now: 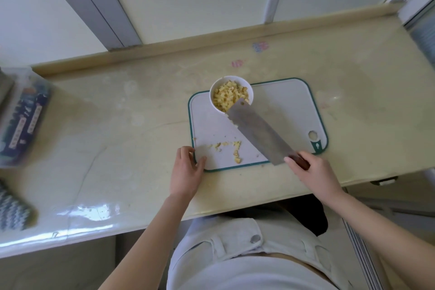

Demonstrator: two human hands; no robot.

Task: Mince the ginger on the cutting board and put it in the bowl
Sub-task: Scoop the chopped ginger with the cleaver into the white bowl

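Pale trousers and bare forearms frame the head view, where a right hand [315, 172] has its fingers clamped on the handle of a cleaver [259, 132], the blade's far corner reaching beyond them over the rim of a white bowl [211, 95] heaped with minced ginger [230, 96]. Opposite, the left hand [187, 169] sits at the near corner of the cutting board [282, 106], fingers loosely curled, thumb on the edge; whether they grip it is unclear. Stray scraps [227, 145] lie just beyond that thumb. Likely hazards: the blade tipping the bowl, or a hasty sweep pushing scraps onto the counter [141, 101] or catching the left fingers
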